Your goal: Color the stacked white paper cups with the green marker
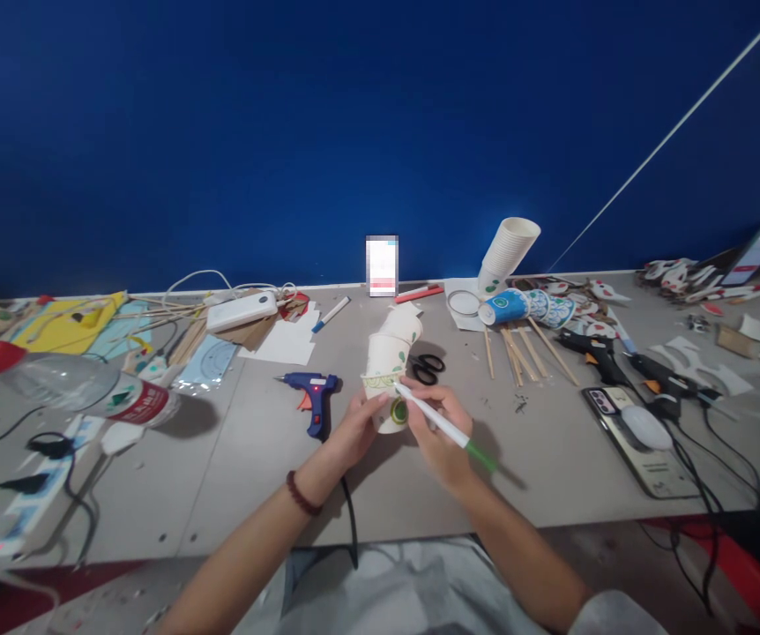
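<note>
Several white paper cups joined end to end sit over the middle of the table. The nearest paper cup [386,419] bears a green ring and a green line pattern near its rim. My left hand [355,429] is closed around this cup's left side. In my right hand [443,432] is a white marker [443,419] with a green end, its tip at the cup's patterned band. Behind them, another paper cup [388,354] with small green leaf prints lines up with the first. Black-handled scissors [428,366] lie just beyond my right hand.
A blue glue gun [312,397] lies left of my left hand, its cord hanging over the table edge. A plastic bottle [89,384] lies at left. A tilted cup stack [510,251], wooden sticks [518,353] and a phone [637,441] are at right.
</note>
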{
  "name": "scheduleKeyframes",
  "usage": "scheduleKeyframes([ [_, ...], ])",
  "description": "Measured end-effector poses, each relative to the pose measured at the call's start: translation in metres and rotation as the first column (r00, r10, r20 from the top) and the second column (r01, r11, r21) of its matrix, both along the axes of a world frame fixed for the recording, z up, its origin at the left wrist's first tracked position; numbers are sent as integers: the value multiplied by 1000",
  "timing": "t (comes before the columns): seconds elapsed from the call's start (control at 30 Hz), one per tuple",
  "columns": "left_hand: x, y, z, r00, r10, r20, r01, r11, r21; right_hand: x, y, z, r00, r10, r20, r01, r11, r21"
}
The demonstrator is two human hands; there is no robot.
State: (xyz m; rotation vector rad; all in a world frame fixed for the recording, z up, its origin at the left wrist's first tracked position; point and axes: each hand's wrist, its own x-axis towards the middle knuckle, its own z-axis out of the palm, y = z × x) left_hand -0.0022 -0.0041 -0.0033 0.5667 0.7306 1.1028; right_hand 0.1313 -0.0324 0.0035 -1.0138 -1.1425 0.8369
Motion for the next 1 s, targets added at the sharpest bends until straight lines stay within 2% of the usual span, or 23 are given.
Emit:
scheduleKeyframes([
  [0.33,2,0,5,999,12,48,-11,1000,-25,1,0,3,997,36,-74,-37,999,-13],
  [0.6,0,0,2,1000,12,-23,-13,998,-67,0,0,5,993,14,-116,-17,1000,-26],
  [0.83,3,-1,13,999,40,0,-40,996,-81,0,1,3,995,1,-100,-4,1000,-22],
  [1.0,3,-1,13,999,37,0,-37,995,-89,-1,2,4,995,-10,-96,4,998,-60],
])
